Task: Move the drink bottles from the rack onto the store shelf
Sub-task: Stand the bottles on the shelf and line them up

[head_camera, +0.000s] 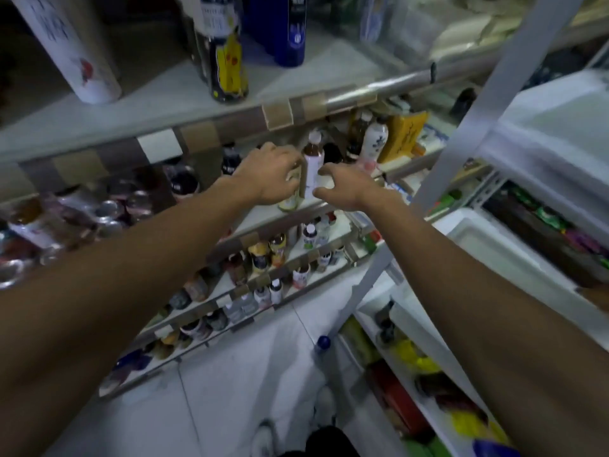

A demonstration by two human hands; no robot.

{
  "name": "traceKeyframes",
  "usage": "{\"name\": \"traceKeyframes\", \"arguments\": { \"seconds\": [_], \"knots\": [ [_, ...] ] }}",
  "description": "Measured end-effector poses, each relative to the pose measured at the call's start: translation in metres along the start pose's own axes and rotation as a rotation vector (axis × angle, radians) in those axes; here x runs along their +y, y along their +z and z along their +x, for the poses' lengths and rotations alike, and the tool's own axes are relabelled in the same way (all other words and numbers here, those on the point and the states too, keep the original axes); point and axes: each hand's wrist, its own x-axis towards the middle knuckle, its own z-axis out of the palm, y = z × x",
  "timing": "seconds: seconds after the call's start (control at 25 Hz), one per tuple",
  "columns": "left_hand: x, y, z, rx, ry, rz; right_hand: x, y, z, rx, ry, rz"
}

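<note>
Both of my arms reach to the middle store shelf (pixel 263 214). My left hand (pixel 270 174) curls over the top of a pale-labelled bottle (pixel 290 201) that stands near the shelf's front edge. Just to its right stands a brown drink bottle (pixel 313 159) with a white cap and a white label. My right hand (pixel 346 186) hovers beside that bottle, its fingers and thumb spread in a loose curve towards something white, and I see no firm hold. The image is blurred by motion.
Dark bottles and cans (pixel 108 212) crowd the shelf's left part. More bottles (pixel 374 143) and a yellow pack (pixel 403 133) stand behind. The upper shelf (pixel 164 103) holds tall bottles. Lower shelves (pixel 263 275) carry small bottles. A white metal rack (pixel 461 133) with goods stands at right.
</note>
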Motion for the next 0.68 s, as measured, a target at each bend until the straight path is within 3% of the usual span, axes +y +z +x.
{"name": "traceKeyframes", "arguments": {
  "seconds": [0.36,0.68],
  "knots": [
    [-0.009,0.11,-0.066,-0.273,0.124,0.044,0.004,0.119,-0.063,-0.192,0.169,0.094],
    [0.029,0.196,-0.104,-0.482,0.181,-0.014,0.046,0.213,-0.114,-0.328,0.268,0.232]
  ]
}}
